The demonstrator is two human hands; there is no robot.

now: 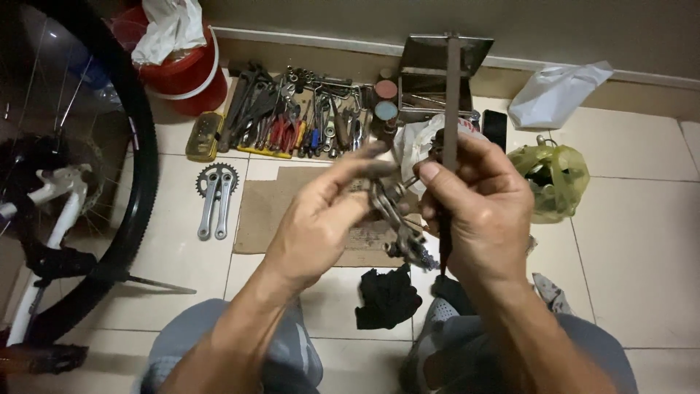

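Observation:
My left hand (321, 219) grips a small metal bicycle part (394, 215), a greasy linked mechanism that hangs down between both hands. My right hand (485, 211) holds a long T-handled metal tool (450, 102) upright, its shaft running down through my fist, its tip against the part. Both hands are in front of me, above my knees. My fingers hide much of the part.
A bicycle wheel (138, 168) and white frame stand at left. On the tiled floor lie a row of hand tools (292, 117), a crank set (216, 193), cardboard (273, 211), a black rag (386, 295), a red bucket (186, 73), a metal box (426, 73) and plastic bags (558, 179).

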